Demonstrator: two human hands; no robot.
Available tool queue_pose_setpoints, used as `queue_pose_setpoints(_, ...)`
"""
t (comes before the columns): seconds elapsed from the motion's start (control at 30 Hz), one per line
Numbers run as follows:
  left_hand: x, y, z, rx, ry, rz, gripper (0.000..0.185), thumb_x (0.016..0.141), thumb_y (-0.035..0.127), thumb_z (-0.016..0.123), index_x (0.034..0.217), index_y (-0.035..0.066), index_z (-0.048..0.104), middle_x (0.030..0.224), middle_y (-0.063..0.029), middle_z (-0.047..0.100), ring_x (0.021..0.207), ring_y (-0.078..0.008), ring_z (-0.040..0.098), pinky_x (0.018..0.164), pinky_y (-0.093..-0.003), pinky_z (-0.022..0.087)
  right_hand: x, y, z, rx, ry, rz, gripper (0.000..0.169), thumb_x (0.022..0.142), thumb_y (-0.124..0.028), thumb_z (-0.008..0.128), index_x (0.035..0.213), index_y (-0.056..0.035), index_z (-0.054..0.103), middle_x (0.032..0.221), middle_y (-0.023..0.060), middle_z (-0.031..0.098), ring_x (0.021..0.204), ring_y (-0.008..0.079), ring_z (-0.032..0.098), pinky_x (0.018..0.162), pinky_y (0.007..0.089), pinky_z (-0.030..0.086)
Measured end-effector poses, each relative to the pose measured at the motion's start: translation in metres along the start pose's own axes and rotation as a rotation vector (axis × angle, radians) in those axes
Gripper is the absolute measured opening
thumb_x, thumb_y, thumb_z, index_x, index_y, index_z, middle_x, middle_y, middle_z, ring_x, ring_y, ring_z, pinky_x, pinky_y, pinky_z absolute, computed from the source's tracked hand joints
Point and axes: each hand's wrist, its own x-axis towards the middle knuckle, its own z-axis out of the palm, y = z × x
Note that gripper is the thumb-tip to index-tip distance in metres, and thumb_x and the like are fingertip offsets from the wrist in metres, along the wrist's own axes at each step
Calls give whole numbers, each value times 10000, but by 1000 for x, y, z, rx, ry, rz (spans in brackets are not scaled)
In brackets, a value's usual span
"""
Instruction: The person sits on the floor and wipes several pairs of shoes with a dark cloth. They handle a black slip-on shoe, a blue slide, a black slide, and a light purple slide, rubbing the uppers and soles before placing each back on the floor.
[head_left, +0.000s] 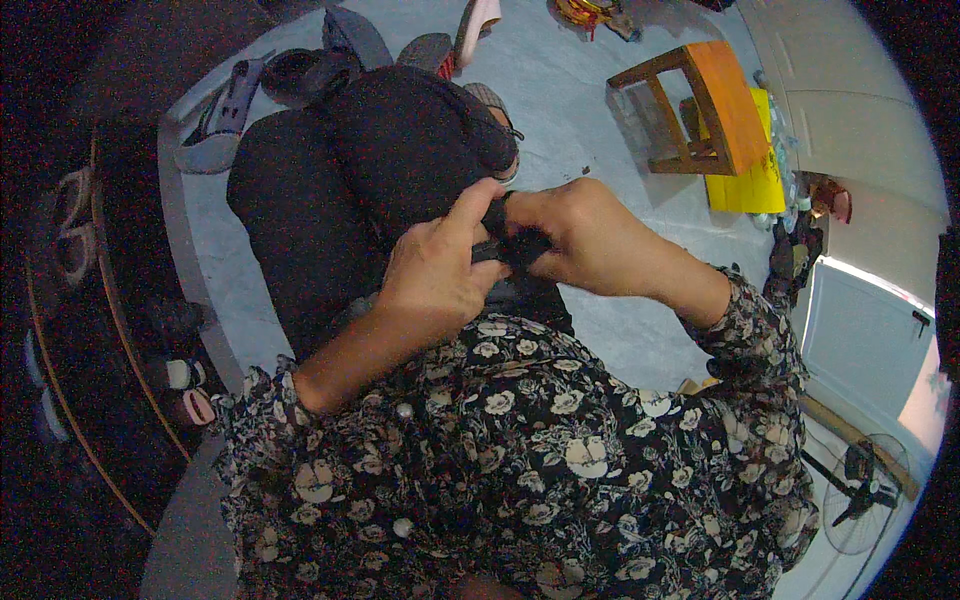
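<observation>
Both my hands meet over my lap, close together on a small black object (531, 244) that looks soft; its exact kind cannot be made out. My left hand (435, 274) grips its left side, with the thumb extended along the top and the fingers curled below. On the other side, my right hand (589, 236) is closed around it with bent fingers. The fingers hide much of the object. Beneath lie my legs in black trousers (412, 142), and a sandalled foot (501, 112) shows past the knee.
Several loose shoes (356, 37) lie on the pale floor (562, 120) beyond my knees. A wooden stool (735, 112) stands at the right in front of a yellow item (746, 191). Dark shelves with shoes (196, 405) run along the left. A fan (862, 487) is at lower right.
</observation>
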Motion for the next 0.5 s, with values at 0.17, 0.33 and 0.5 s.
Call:
queue_pose_setpoints(0.17,1,-3,3,-4,47,65,653,705,50,692,1275,93,376,920,-211,625,900,-415,596,751,-461,469,15,-12,-3,-99,-80,13,313,623,-81,678,898,-40,534,766,172,605,719,387,599,613,461,466)
queue_pose_setpoints(0.33,2,3,-4,-20,20,-56,619,731,62,699,1276,61,406,1101,-172,613,1033,-256,608,883,-352,469,22,-10,9,6,118,-125,336,606,-27,670,910,-43,527,787,153,595,677,353,599,574,421,458)
queue_pose_setpoints(0.5,-1,-5,1,-160,76,-19,638,695,35,689,1256,73,390,846,-183,655,824,-347,647,732,-383,477,8,-1,7,7,65,-80,306,639,-79,682,900,-40,526,744,161,606,721,383,608,641,466,482)
